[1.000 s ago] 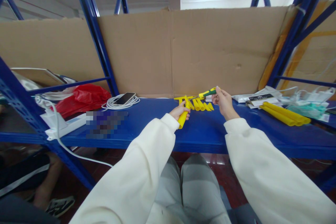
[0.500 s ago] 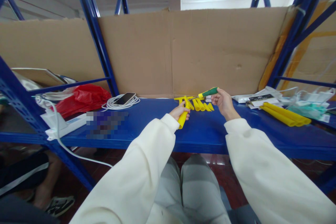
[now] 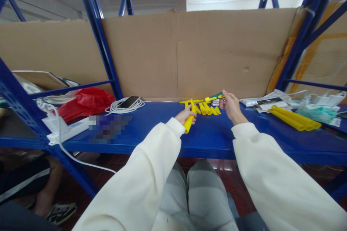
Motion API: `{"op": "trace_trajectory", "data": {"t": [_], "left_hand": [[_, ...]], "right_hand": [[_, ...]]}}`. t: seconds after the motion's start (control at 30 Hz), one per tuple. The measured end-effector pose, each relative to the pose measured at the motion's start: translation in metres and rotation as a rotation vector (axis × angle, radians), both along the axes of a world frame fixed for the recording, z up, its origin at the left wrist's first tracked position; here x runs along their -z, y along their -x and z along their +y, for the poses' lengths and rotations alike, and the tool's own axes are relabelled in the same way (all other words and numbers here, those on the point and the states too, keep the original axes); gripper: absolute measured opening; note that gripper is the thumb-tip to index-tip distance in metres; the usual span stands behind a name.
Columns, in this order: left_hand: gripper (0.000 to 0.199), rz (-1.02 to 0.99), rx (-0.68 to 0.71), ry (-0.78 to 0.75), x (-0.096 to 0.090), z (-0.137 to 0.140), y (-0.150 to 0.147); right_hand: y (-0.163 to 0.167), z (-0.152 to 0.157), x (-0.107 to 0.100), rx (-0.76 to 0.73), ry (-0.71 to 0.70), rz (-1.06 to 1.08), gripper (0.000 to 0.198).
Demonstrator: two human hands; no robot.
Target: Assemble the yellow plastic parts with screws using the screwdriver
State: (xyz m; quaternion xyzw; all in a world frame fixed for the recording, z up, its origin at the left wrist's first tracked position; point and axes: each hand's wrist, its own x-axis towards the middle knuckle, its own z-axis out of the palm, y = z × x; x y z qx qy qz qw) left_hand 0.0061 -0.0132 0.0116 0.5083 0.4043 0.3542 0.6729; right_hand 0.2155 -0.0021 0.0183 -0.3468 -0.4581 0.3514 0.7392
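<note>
My left hand (image 3: 185,116) is closed around a yellow plastic tube (image 3: 188,127), which slants with its lower end toward me. My right hand (image 3: 230,105) grips the handle end of a green and yellow screwdriver (image 3: 214,97). The screwdriver's thin shaft points left, its tip at the upper part of the held tube; whether it touches a screw there I cannot tell. Just beyond my hands, several yellow tube pieces (image 3: 207,109) lie side by side on the blue shelf (image 3: 157,126). A small stack of white and dark pieces (image 3: 215,102) sits behind the screwdriver.
On the left are a phone (image 3: 129,102) on a coiled white cable (image 3: 115,106), a red plastic bag (image 3: 84,103) and a white power strip (image 3: 78,125). Long yellow tubes (image 3: 294,118) lie at right. Cardboard (image 3: 141,54) stands behind. Someone's leg and shoe (image 3: 61,212) show lower left.
The screwdriver's handle has turned in my right hand, showing more yellow, and its end has dipped slightly. My left hand and the tube have stayed in place.
</note>
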Motion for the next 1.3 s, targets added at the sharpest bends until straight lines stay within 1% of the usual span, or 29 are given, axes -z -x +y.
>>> {"op": "trace_trajectory", "data": {"t": [0.13,0.27,0.53,0.67,0.83,1.03,1.17,1.3], "left_hand": [[0.084,0.002,0.000,-0.009,0.0015,0.0023,0.0006],[0.083,-0.007,-0.009,-0.014,0.0039,0.0051,0.0010],[0.079,-0.007,-0.020,-0.021,0.0012,0.0015,0.0010],[0.077,0.002,-0.032,-0.017,-0.0007,-0.0015,0.0004],[0.080,-0.003,-0.015,-0.021,0.0015,0.0019,0.0008],[0.083,-0.002,-0.015,-0.024,0.0027,0.0037,0.0009],[0.081,0.009,-0.030,-0.031,0.0025,0.0030,0.0001],[0.079,0.004,-0.043,-0.045,0.0020,0.0029,-0.0003]], "right_hand": [[-0.0003,0.0007,0.0010,0.025,0.008,-0.054,0.053],[0.0002,-0.0010,0.0005,0.015,0.018,-0.064,0.052],[0.0015,-0.0058,-0.0043,-0.136,0.010,-0.056,0.037],[0.0017,-0.0045,-0.0034,-0.107,0.011,-0.049,0.040],[0.0005,-0.0006,-0.0009,-0.029,0.034,-0.030,0.050],[0.0012,-0.0018,-0.0008,0.005,0.024,-0.040,0.048],[0.0012,-0.0043,-0.0013,-0.012,0.023,-0.077,0.048],[0.0006,-0.0055,-0.0020,-0.075,0.037,-0.083,0.045]]}}
